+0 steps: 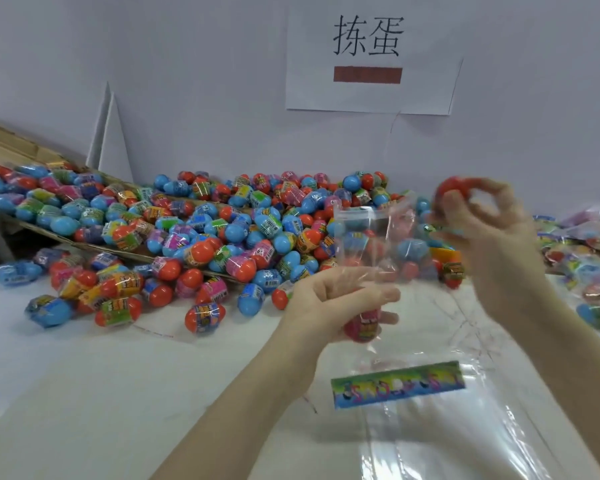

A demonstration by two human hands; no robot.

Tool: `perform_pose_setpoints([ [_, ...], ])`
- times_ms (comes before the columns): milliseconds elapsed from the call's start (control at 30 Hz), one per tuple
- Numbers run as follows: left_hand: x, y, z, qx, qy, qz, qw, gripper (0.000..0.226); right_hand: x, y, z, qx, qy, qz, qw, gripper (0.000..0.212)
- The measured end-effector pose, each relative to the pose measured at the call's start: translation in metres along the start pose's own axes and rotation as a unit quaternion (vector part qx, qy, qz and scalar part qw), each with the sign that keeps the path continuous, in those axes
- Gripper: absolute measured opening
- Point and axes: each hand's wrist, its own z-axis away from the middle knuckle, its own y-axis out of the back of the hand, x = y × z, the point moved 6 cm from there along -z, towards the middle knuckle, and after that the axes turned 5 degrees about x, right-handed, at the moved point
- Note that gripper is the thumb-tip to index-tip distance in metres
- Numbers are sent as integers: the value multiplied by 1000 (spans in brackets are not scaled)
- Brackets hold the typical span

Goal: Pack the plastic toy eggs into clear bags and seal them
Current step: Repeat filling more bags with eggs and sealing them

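Observation:
My left hand [329, 303] grips a clear bag [378, 244] near its lower part, with the bag's mouth standing upward. One red and pink toy egg [362, 325] sits inside the bag under my fingers. My right hand [489, 230] is raised to the right of the bag's mouth and holds a red toy egg [452, 190] at its fingertips. A big heap of red and blue toy eggs [201, 230] lies behind on the white table [118, 393].
A stack of flat clear bags with a colourful printed strip [397, 384] lies on the table below my hands. Filled bags [586, 251] pile up at the right edge. Flattened cardboard [18, 143] lies under the heap at left. A paper sign [369, 60] hangs on the wall.

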Motion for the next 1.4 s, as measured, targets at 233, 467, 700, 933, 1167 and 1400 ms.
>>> perform_pose_setpoints([
  [233,-6,0,1,50,-37,-118,991,30,-47,5,44,-101,193,171,961,30],
  [467,1,-15,9,-32,-72,-162,984,32,-51,-10,54,-113,284,406,862,50],
  [700,2,-18,9,-78,-64,-180,978,43,-56,-6,55,-114,306,475,817,56],
  [933,0,-18,10,-75,-49,-183,979,43,-48,-8,60,-125,266,368,882,40],
  [1167,0,-19,10,-59,-43,-149,986,32,-44,-10,64,-161,268,370,875,54],
  [1400,0,-17,8,-41,-44,-127,990,36,-46,-8,56,-216,249,389,860,23],
])
